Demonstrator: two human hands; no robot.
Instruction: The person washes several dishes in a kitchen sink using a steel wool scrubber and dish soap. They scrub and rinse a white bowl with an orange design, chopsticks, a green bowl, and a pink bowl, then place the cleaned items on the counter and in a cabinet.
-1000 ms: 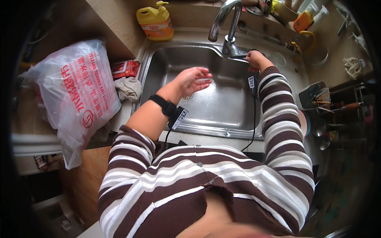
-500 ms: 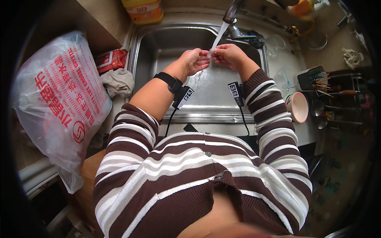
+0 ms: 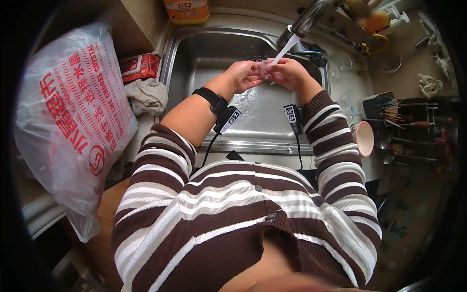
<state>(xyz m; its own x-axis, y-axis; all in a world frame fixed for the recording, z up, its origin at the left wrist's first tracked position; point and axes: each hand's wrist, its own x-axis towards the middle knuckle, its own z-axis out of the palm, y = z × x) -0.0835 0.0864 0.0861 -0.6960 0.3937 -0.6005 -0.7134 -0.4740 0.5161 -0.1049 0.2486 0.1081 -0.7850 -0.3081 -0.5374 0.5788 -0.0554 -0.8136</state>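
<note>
Over the steel sink, my left hand and my right hand meet under the running faucet. A slanting stream of water falls onto the fingers of my right hand. Between the fingertips of both hands is a small, pale, see-through thing; its kind is too small and wet to make out. The fingers of both hands are bent around it, and the right fingertips are partly hidden by the water. Water spreads over the sink's bottom below.
To the left stand a large plastic bag, a red packet and a grey cloth. A yellow bottle is behind the sink. On the right are a bowl, clear glassware and a dark utensil holder.
The faucet spout has swung rightward and shows larger, with its stream more slanted. My hands have shifted slightly right and stay close together. The view has moved a little.
</note>
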